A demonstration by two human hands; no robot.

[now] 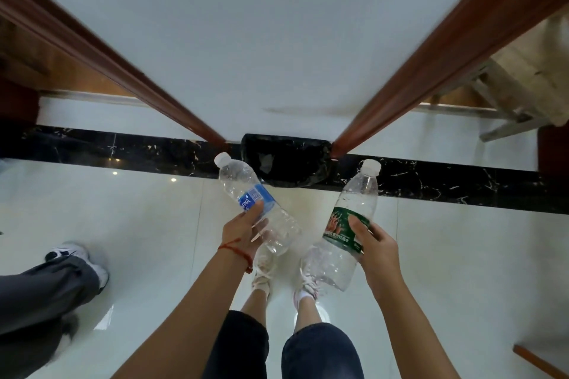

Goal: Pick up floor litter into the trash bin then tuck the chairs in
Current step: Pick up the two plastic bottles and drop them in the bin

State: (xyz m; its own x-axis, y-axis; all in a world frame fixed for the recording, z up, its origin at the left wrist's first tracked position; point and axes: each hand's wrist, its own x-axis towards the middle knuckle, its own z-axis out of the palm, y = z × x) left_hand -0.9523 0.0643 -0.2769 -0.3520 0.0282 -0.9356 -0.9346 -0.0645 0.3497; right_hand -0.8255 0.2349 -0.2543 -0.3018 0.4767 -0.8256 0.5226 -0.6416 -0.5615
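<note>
My left hand (pixel 243 229) grips a clear plastic bottle with a blue label (pixel 252 197), its white cap pointing up and away. My right hand (pixel 374 248) grips a second clear bottle with a green label (pixel 348 224), also cap-forward. Both bottles hang above the glossy white floor just in front of my feet. Straight ahead, against the white wall, stands a trash bin lined with a black bag (pixel 288 160), its mouth open toward me. The blue-label bottle's cap is close to the bin's left rim.
Two brown wooden door frames (pixel 123 71) (pixel 431 52) flank the white wall section. A black marble strip (pixel 446 181) runs across the floor. Another person's leg and white sneaker (pixel 77 258) stand at the left. A wooden chair (pixel 517 92) is beyond the right doorway.
</note>
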